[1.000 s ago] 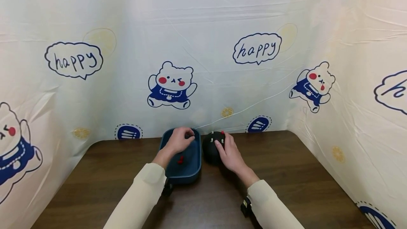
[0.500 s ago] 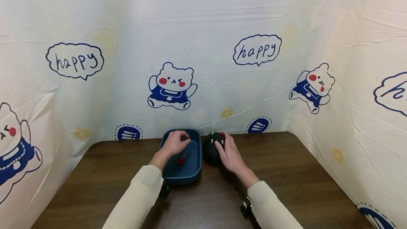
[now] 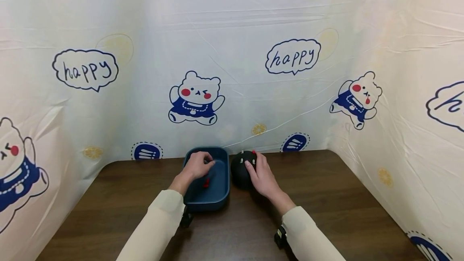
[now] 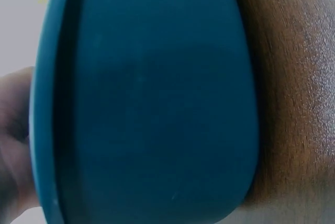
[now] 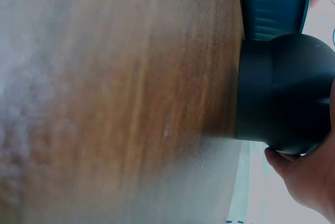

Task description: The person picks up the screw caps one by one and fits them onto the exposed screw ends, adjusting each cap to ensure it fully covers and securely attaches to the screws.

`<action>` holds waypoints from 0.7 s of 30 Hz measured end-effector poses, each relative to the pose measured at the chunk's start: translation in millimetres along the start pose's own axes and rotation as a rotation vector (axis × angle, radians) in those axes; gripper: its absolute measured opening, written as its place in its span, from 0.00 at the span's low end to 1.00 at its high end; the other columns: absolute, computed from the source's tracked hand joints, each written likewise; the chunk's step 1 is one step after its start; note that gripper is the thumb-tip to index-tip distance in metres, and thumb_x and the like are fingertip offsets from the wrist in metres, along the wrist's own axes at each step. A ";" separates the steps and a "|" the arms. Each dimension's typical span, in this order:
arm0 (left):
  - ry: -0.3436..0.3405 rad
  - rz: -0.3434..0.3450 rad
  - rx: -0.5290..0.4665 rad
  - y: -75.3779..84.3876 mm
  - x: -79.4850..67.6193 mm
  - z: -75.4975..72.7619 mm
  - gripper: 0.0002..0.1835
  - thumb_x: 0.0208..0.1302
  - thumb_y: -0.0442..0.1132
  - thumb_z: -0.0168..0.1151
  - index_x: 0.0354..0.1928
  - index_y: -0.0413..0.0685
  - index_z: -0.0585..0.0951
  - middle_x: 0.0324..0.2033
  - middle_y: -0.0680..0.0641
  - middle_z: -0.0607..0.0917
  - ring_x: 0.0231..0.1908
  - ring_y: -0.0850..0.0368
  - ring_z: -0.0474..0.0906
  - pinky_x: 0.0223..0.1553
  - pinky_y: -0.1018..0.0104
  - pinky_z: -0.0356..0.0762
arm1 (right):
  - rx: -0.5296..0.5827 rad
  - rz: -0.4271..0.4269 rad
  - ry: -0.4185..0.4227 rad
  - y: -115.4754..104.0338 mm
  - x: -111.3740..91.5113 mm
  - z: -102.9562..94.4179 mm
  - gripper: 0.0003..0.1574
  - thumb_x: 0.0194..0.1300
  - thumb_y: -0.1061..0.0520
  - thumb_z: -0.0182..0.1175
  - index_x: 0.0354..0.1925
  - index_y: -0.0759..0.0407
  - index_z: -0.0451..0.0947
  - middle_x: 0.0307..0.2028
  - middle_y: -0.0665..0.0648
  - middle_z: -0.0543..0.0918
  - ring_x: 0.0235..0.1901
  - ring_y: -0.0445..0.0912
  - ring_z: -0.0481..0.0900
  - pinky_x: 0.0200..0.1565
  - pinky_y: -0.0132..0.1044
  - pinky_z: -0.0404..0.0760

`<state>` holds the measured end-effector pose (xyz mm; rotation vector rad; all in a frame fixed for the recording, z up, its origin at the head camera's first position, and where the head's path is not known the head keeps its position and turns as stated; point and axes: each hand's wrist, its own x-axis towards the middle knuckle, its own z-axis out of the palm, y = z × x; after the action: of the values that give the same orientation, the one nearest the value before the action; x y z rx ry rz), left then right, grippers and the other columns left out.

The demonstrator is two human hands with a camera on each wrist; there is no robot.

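My left hand [image 3: 195, 166] is over the blue tray [image 3: 219, 204], fingers bent down and thumb near the index finger; I cannot tell if something small is between them. Small red pieces [image 3: 206, 183] lie in the tray below the wrist. In the left wrist view the tray's outer wall [image 4: 162, 103] hides most of that hand. To the tray's right stands a black ball [image 3: 239, 175] with small white and red pegs on top. My right hand [image 3: 265, 177] grips its right side, thumb toward the front. The right wrist view shows the ball [image 5: 298, 90] on a cylindrical base.
The brown wooden table [image 3: 232, 235] carries the tray and ball near its back edge. A printed white sheet [image 3: 235, 92] hangs right behind them and along both sides. Dark wrist devices hang under both sleeves.
My left hand has shifted left and slightly down over the tray. My right hand and the black ball stay in place.
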<state>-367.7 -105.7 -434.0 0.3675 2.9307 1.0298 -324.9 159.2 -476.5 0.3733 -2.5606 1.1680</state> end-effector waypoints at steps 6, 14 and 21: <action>-0.004 -0.029 0.024 -5.0 1.1 2.1 0.13 0.74 0.43 0.62 0.53 0.43 0.84 0.51 0.41 0.83 0.44 0.48 0.78 0.53 0.48 0.80 | -0.010 -0.009 0.014 0.7 0.5 0.7 0.41 0.81 0.38 0.45 0.76 0.62 0.54 0.72 0.68 0.62 0.68 0.61 0.67 0.69 0.59 0.66; -0.032 -0.053 0.039 -11.8 2.2 3.9 0.15 0.74 0.44 0.62 0.54 0.42 0.83 0.51 0.41 0.83 0.45 0.48 0.78 0.55 0.46 0.79 | -0.012 -0.019 0.018 1.1 0.5 1.1 0.42 0.81 0.37 0.45 0.76 0.63 0.54 0.72 0.68 0.63 0.67 0.61 0.67 0.69 0.60 0.66; -0.051 -0.098 0.036 -15.0 2.3 6.7 0.15 0.75 0.44 0.61 0.54 0.41 0.82 0.47 0.41 0.83 0.43 0.48 0.79 0.54 0.47 0.80 | -0.011 -0.006 0.012 0.7 0.0 0.9 0.41 0.80 0.37 0.45 0.76 0.62 0.54 0.72 0.67 0.63 0.67 0.60 0.67 0.69 0.59 0.66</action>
<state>-372.5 -112.4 -448.4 0.2437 2.8930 0.9429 -325.3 158.9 -477.5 0.3697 -2.5529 1.1506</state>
